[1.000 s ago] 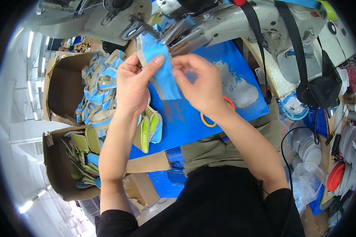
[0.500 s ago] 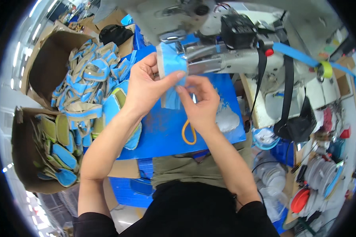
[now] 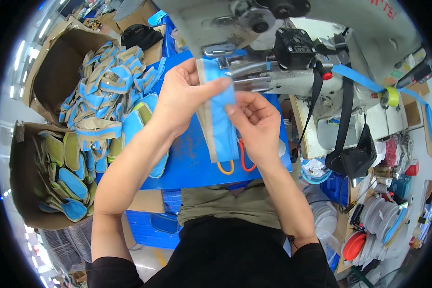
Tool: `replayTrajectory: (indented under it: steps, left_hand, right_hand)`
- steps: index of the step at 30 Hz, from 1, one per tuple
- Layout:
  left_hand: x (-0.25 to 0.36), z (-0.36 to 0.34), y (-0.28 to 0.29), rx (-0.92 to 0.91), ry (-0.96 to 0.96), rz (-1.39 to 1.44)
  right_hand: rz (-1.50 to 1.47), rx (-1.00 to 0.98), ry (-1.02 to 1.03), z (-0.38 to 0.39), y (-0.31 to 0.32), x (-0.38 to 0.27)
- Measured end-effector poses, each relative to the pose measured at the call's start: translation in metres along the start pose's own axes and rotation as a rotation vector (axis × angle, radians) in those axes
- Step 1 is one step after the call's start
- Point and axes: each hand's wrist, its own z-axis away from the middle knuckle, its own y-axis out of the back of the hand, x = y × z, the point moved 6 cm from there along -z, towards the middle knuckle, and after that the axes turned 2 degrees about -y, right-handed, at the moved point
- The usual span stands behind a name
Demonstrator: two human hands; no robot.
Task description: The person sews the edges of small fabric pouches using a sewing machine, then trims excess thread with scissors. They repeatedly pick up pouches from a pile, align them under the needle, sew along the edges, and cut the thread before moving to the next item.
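Observation:
A blue fabric strip with beige edging [image 3: 218, 132] hangs from the metal folder and foot area [image 3: 240, 72] of a sewing machine. My left hand [image 3: 182, 96] grips the strip's upper part, thumb across its blue face. My right hand [image 3: 257, 122] pinches its right edge lower down, fingers curled. Behind the strip's lower end, orange and red scissor handles [image 3: 246, 163] show on the blue work surface [image 3: 182, 163].
A heap of blue-and-beige straps [image 3: 98, 91] lies at the left, beside two cardboard boxes [image 3: 26, 173], one holding green-and-blue padded pieces [image 3: 69, 153]. The machine body [image 3: 360, 19] spans the top right, with black straps [image 3: 345, 115]. Plastic spools [image 3: 369, 221] pile at the lower right.
The view has shifted, bringing more machine into the top right. Both hands have stayed on the strip; more of its length now hangs below them, and its lower end reaches further down.

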Motion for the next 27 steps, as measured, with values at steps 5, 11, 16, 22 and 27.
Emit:
replayTrajectory:
  steps: [5,11,16,22,27]
  left_hand:
    - [-0.006,-0.001,0.009,-0.004,0.094,-0.004]
    - [-0.01,-0.002,0.016,-0.058,0.114,0.111]
    - [-0.003,-0.002,0.014,-0.051,0.051,0.018]
    - [-0.002,-0.005,0.016,-0.054,0.07,0.046]
    - [-0.002,0.0,0.015,-0.039,0.092,0.08]
  right_hand:
    - [0.154,0.021,0.029,0.004,-0.002,-0.004]
    - [0.115,0.022,0.132,0.001,-0.003,0.002]
    - [0.055,0.004,0.129,-0.001,0.0,0.014]
    - [0.08,-0.016,0.199,-0.002,0.0,0.013]
    - [-0.015,-0.054,0.049,0.0,-0.004,0.014]
